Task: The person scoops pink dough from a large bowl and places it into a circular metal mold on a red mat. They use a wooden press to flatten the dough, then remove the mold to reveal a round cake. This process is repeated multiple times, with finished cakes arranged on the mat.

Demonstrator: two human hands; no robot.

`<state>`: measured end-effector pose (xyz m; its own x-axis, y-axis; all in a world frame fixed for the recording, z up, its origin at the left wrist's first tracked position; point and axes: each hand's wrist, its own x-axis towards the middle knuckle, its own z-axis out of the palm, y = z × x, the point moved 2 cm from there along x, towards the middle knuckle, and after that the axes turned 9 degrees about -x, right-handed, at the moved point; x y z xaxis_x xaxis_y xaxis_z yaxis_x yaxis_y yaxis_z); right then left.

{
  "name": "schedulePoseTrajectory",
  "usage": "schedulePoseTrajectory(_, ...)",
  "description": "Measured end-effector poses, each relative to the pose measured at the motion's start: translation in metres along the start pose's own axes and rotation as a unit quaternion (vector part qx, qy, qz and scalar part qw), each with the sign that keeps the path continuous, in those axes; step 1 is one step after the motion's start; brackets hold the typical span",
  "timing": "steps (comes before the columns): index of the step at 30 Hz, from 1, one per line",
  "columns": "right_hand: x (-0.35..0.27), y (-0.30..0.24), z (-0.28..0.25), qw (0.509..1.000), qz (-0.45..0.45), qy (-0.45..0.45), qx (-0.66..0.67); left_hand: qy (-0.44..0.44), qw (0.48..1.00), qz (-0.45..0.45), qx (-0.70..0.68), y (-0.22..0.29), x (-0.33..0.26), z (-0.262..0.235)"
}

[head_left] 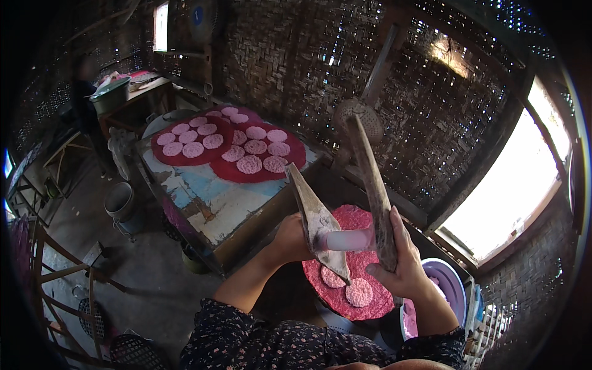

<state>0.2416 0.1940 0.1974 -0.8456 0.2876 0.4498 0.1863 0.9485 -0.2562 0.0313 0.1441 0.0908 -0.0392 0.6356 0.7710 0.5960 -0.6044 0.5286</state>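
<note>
A wooden hand press with two long, worn wooden pieces (371, 166) is held up in front of me. A pale pink cylinder (346, 240) joins the pieces. My left hand (292, 239) is closed behind the left piece, its fingers mostly hidden. Around the lower part of the right piece, my right hand (404, 268) grips with the thumb in front. Underneath lies a round red mat (336, 305) bearing pink, noodle-textured discs (359, 292); the press covers part of it.
Ahead to the left, a worn table (209, 209) carries red round mats (234, 171) with several pink discs. A lilac basin (453, 287) with pink contents sits at my right. Left are a bucket (122, 202) and bamboo frame (61, 268). A person (86, 105) stands farther back, near a green tub (110, 95).
</note>
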Motion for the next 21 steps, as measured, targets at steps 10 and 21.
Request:
schedulePoseTrajectory(10,-0.016,0.017,0.028,0.995,0.005,-0.038,-0.091,0.001,0.999,0.043,-0.001,-0.022,0.005,0.032)
schedulePoseTrajectory(21,-0.026,0.11,0.056,0.766,0.305,-0.263,0.5,0.007,0.993,-0.104,-0.059,-0.068,0.006,0.054)
